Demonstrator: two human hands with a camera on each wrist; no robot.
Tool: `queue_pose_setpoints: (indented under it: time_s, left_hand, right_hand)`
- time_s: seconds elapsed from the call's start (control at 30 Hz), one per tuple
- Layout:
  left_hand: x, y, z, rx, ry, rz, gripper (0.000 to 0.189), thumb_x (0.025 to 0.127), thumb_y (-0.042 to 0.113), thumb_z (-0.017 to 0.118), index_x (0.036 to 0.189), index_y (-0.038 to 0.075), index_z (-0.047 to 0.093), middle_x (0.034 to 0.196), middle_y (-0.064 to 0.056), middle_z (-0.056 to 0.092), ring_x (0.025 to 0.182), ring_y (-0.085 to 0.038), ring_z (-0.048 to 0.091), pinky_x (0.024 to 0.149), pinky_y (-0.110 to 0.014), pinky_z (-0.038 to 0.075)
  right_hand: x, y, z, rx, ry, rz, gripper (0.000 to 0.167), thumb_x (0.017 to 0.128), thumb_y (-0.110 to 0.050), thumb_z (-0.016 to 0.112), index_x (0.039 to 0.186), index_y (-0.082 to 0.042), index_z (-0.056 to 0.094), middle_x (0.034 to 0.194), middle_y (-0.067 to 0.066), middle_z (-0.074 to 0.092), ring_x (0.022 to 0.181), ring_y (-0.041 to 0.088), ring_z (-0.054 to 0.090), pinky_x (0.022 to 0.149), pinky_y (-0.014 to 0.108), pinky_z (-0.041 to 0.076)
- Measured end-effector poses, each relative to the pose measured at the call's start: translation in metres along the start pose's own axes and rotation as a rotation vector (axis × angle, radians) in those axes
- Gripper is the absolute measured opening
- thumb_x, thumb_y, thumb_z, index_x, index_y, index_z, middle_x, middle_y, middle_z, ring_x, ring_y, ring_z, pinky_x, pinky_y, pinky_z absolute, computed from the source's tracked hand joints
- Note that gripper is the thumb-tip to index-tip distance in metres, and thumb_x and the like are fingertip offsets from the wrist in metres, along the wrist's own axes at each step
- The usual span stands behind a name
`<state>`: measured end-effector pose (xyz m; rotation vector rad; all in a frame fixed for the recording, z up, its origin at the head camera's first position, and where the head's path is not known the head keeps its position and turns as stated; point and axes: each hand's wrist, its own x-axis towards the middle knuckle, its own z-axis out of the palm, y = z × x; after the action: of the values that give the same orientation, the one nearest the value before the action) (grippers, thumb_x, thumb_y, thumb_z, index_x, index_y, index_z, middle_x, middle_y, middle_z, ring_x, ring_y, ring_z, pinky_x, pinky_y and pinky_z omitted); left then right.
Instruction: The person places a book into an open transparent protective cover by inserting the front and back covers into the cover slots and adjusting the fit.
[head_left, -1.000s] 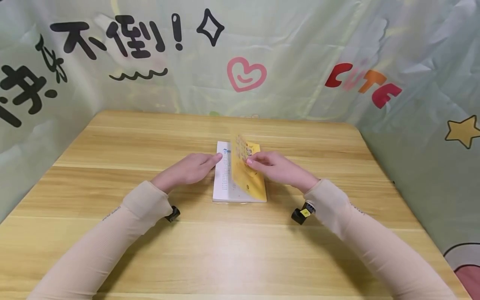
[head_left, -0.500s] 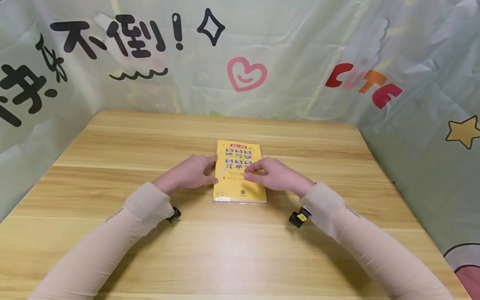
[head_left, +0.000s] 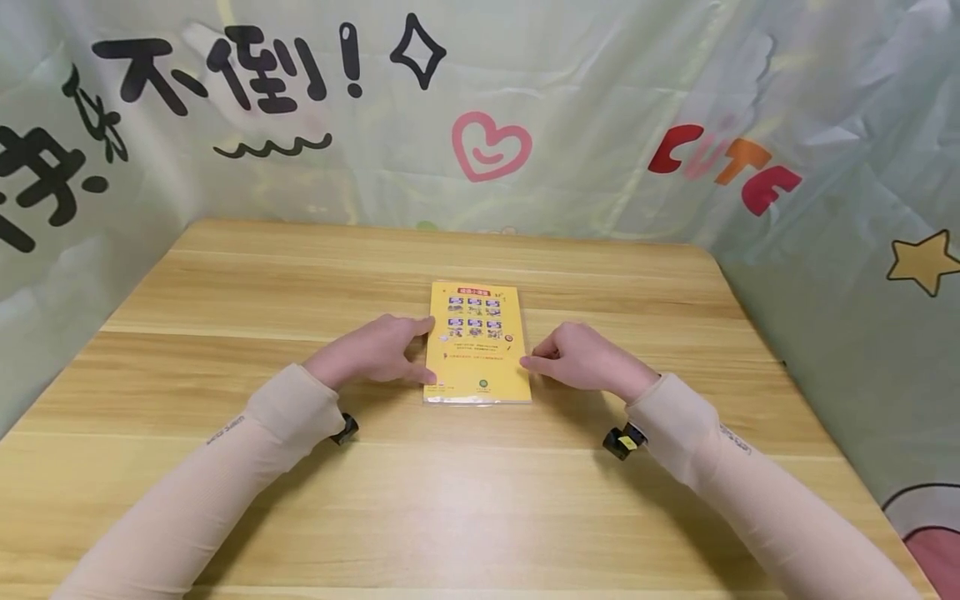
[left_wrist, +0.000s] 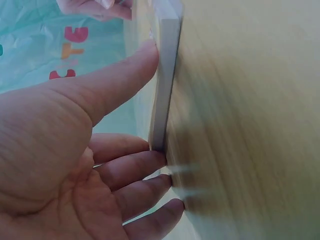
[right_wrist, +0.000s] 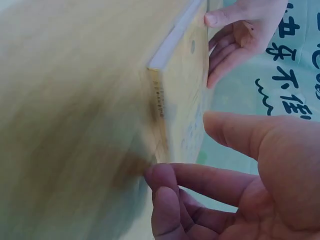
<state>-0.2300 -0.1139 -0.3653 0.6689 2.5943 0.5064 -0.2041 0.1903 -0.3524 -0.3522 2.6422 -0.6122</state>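
A closed yellow book [head_left: 478, 371] lies flat on the wooden table, printed cover up, with a strip of clear plastic at its near edge. My left hand [head_left: 375, 348] is at its left side: the thumb touches the cover's edge near the lower corner, and the fairly straight fingers reach the far part of that side. In the left wrist view the white page edges [left_wrist: 169, 75] face this hand. At the opposite side is my right hand [head_left: 585, 357], fingertips bent by the spine [right_wrist: 159, 100]. The right wrist view shows its thumb held apart from the fingers.
The wooden table [head_left: 465, 500] extends around the book on all sides. Behind and beside it hangs a pale green printed cloth [head_left: 600, 100]. A small black device [head_left: 624, 442] sits at the right wrist and another black device [head_left: 345, 428] at the left.
The yellow cover, half lifted in the right hand a second ago, has come down over the white page. My right hand has moved off the cover to the book's right edge.
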Motion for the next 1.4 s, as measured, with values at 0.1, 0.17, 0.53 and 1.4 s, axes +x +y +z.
queue_pose_setpoints:
  time_s: [0.1, 0.17, 0.53, 1.4]
  left_hand:
    - [0.000, 0.000, 0.001, 0.009, -0.002, -0.005, 0.102, 0.093, 0.044, 0.085, 0.168, 0.003, 0.030, 0.167, -0.020, 0.046, 0.120, -0.029, 0.053, 0.101, -0.043, 0.044]
    - [0.000, 0.000, 0.001, 0.014, -0.001, -0.006, 0.102, 0.093, 0.044, 0.085, 0.168, 0.003, 0.030, 0.165, -0.021, 0.049, 0.118, -0.029, 0.054, 0.098, -0.042, 0.044]
    - [-0.004, -0.001, 0.004, 0.035, 0.001, 0.016, 0.099, 0.094, 0.045, 0.083, 0.169, 0.007, 0.031, 0.156, -0.023, 0.056, 0.117, -0.029, 0.057, 0.112, -0.048, 0.048]
    - [-0.004, -0.002, 0.003, 0.006, -0.001, 0.009, 0.099, 0.095, 0.044, 0.083, 0.169, 0.006, 0.030, 0.165, -0.025, 0.047, 0.141, -0.034, 0.055, 0.124, -0.055, 0.042]
  right_hand:
    - [-0.002, 0.003, 0.001, 0.019, -0.026, -0.015, 0.032, 0.105, -0.037, 0.068, 0.083, -0.016, 0.077, 0.058, -0.008, 0.033, 0.057, 0.011, 0.031, 0.056, 0.026, 0.023]
    - [-0.002, 0.004, 0.002, 0.040, -0.047, -0.036, 0.032, 0.105, -0.038, 0.068, 0.083, -0.017, 0.076, 0.059, -0.007, 0.031, 0.058, 0.011, 0.030, 0.056, 0.026, 0.023]
    - [0.001, 0.015, 0.000, 0.308, -0.130, -0.019, 0.034, 0.107, -0.039, 0.066, 0.109, -0.007, 0.079, 0.085, 0.002, 0.067, 0.074, 0.015, 0.055, 0.064, 0.024, 0.044]
    - [0.010, 0.011, 0.022, 0.251, -0.049, 0.055, 0.043, 0.097, -0.039, 0.079, 0.069, -0.015, 0.056, 0.060, -0.007, 0.046, 0.055, 0.011, 0.042, 0.054, 0.023, 0.030]
